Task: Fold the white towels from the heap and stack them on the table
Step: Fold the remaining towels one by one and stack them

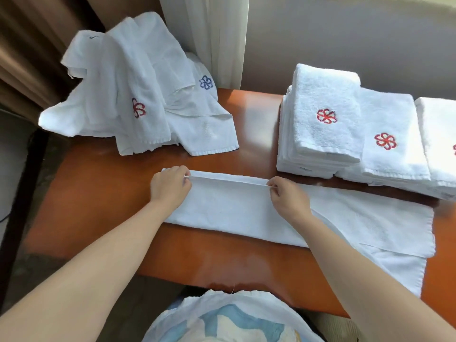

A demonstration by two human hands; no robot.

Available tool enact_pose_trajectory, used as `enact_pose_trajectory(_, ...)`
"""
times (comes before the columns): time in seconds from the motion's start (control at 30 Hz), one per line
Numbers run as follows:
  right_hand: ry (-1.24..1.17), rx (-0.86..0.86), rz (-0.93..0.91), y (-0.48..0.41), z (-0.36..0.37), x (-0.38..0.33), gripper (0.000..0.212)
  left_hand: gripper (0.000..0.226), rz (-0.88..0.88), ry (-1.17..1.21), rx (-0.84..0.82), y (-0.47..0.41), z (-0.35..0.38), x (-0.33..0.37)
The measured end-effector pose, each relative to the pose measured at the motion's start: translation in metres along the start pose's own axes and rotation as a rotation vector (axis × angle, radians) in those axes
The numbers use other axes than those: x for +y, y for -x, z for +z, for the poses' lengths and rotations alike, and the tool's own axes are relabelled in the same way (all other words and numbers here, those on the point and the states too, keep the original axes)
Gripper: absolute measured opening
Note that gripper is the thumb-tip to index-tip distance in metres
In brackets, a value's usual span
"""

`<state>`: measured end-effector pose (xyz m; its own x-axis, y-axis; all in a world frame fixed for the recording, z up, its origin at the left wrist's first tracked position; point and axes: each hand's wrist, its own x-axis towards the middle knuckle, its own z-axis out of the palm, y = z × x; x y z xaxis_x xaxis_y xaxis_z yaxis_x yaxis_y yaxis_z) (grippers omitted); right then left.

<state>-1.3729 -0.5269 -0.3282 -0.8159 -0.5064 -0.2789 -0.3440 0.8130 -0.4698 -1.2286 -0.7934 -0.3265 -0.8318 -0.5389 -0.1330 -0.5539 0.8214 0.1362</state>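
Note:
A white towel (237,211) lies lengthwise across the orange-brown table (98,198), folded over on its left part and spread flatter toward the right. My left hand (170,185) pinches its far edge at the left end. My right hand (288,196) pinches the same edge near the middle. A heap of crumpled white towels (133,90) with red and blue flower emblems sits at the table's far left. Stacks of folded towels (325,119) with red emblems stand at the far right.
A white curtain (209,33) hangs behind the table and a grey wall (345,40) runs to the right. A brown panel stands at the far left. The table's near edge is just in front of my patterned clothing (229,319).

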Motion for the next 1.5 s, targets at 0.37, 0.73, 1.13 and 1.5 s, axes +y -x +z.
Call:
enact_pose_trajectory(0.37,0.072,0.058,-0.19,-0.016,0.007,0.01,0.016,0.02,-0.107,-0.039,0.037,-0.017,0.019,0.01)
enact_pose_trajectory(0.73,0.182,0.004,-0.135,-0.02,0.012,0.002,0.019,0.053,0.133,0.015,0.148,0.0,0.03,0.035)
enact_pose_trajectory(1.13,0.267,-0.007,-0.065,0.036,0.005,0.006,0.048,0.08,0.231,-0.17,-0.491,0.044,0.045,0.046)
enact_pose_trajectory(1.5,0.249,-0.164,0.092,0.115,0.035,-0.02,0.058,0.068,0.231,-0.161,-0.551,0.07,0.031,0.0)
